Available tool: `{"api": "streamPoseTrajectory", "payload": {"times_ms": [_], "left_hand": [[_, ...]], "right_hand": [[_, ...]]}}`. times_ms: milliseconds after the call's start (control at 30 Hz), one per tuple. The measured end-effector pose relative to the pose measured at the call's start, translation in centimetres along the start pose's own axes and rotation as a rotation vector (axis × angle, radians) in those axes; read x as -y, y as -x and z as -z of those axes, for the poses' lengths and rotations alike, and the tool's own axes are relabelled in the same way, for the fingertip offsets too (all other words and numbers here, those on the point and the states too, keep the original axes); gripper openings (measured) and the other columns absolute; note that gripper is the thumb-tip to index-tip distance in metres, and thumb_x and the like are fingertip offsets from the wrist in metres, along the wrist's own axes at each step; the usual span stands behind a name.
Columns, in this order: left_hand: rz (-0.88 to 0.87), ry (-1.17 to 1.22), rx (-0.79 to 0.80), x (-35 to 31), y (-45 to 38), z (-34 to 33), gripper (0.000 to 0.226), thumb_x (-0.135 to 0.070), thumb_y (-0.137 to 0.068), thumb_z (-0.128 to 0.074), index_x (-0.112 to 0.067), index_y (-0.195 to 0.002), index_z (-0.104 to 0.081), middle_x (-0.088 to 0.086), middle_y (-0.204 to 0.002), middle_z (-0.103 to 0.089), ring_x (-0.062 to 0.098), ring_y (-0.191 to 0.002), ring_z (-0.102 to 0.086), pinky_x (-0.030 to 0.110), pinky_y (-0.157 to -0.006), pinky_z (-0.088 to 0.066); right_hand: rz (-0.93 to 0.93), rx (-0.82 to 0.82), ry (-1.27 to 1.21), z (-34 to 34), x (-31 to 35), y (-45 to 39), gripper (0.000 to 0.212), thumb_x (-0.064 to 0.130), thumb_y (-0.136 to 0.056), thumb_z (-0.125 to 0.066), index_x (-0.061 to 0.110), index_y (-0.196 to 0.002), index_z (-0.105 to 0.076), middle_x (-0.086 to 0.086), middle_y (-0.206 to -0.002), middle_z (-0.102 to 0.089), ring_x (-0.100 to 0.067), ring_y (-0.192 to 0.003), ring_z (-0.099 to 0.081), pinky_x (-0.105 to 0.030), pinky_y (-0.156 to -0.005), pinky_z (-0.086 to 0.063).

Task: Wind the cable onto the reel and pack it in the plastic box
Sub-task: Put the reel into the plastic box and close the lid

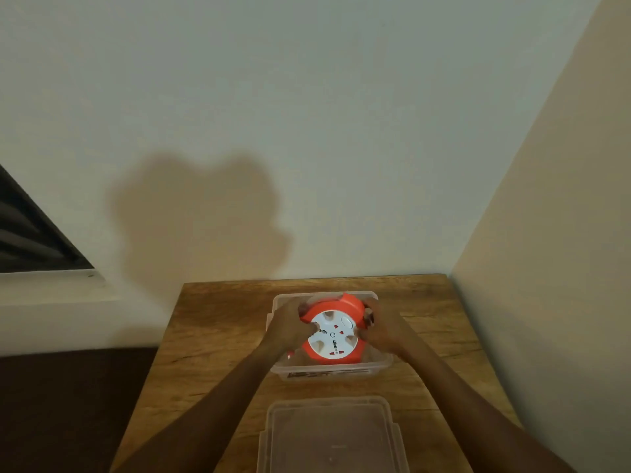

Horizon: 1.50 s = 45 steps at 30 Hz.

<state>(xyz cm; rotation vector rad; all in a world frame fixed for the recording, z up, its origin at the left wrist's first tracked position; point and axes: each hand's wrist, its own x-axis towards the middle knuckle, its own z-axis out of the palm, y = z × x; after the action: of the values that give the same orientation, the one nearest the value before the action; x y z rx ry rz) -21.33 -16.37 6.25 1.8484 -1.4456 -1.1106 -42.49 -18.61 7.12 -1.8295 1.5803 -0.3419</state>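
An orange cable reel (pixel 333 331) with a white socket face sits tilted inside the clear plastic box (pixel 329 370) on the wooden table. My left hand (pixel 288 327) grips the reel's left rim. My right hand (pixel 377 327) grips its right rim, fingers curled over the edge. The cable itself is hidden; only a dark bit shows by my right fingers.
The box's clear lid (pixel 329 435) lies flat on the table (pixel 218 336) nearer to me. Walls close in behind and on the right. The table's left edge drops to a dark floor.
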Motion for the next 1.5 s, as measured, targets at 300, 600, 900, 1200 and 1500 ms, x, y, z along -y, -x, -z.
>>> {"api": "streamPoseTrajectory", "payload": {"times_ms": [300, 600, 900, 1200, 1500], "left_hand": [[0.148, 0.114, -0.002, 2.2, 0.2, -1.1, 0.053, -0.002, -0.091, -0.071, -0.017, -0.139, -0.054, 0.010, -0.136, -0.064, 0.030, -0.124, -0.063, 0.049, -0.095, -0.061], [0.023, 0.039, -0.023, 2.3, 0.9, -2.3, 0.072, -0.013, -0.089, -0.078, -0.029, -0.150, -0.043, 0.000, -0.147, -0.056, 0.022, -0.132, -0.055, 0.041, -0.102, -0.054], [-0.116, 0.114, -0.492, 6.0, 7.4, 2.2, 0.025, -0.009, -0.093, -0.072, -0.030, -0.101, -0.064, -0.021, -0.097, -0.066, 0.001, -0.086, -0.067, 0.008, -0.059, -0.052], [0.395, -0.138, -0.076, 14.3, 12.4, 0.3, 0.017, -0.021, -0.089, -0.071, -0.025, -0.106, -0.068, -0.008, -0.099, -0.067, 0.008, -0.091, -0.064, 0.027, -0.079, -0.058], [0.400, -0.096, 0.009, 11.4, 13.6, -0.2, 0.013, -0.015, -0.091, -0.068, -0.016, -0.102, -0.074, 0.002, -0.103, -0.074, 0.014, -0.093, -0.068, 0.030, -0.080, -0.058]], "right_hand": [[-0.043, 0.053, 0.248, -2.7, 0.3, -1.9, 0.046, 0.017, -0.084, -0.072, 0.015, -0.126, -0.053, -0.005, -0.112, -0.068, -0.017, -0.092, -0.064, -0.026, -0.075, -0.049], [-0.102, -0.043, 0.231, -4.9, -0.1, -1.5, 0.059, 0.022, -0.083, -0.075, 0.021, -0.134, -0.046, -0.002, -0.118, -0.065, -0.017, -0.098, -0.067, -0.032, -0.082, -0.056], [-0.050, -0.468, -0.131, -2.5, -0.6, 5.8, 0.022, 0.036, -0.085, -0.072, 0.037, -0.097, -0.053, 0.021, -0.090, -0.061, -0.002, -0.073, -0.062, -0.011, -0.053, -0.045], [-0.399, -0.026, -0.085, -6.3, -7.0, 12.8, 0.015, 0.022, -0.078, -0.066, 0.022, -0.091, -0.061, 0.007, -0.082, -0.066, -0.007, -0.075, -0.061, -0.028, -0.068, -0.051], [-0.312, 0.015, -0.025, -5.2, -4.9, 14.0, 0.023, 0.012, -0.086, -0.063, 0.033, -0.078, -0.067, 0.012, -0.083, -0.069, 0.000, -0.071, -0.059, -0.018, -0.058, -0.045]]}}
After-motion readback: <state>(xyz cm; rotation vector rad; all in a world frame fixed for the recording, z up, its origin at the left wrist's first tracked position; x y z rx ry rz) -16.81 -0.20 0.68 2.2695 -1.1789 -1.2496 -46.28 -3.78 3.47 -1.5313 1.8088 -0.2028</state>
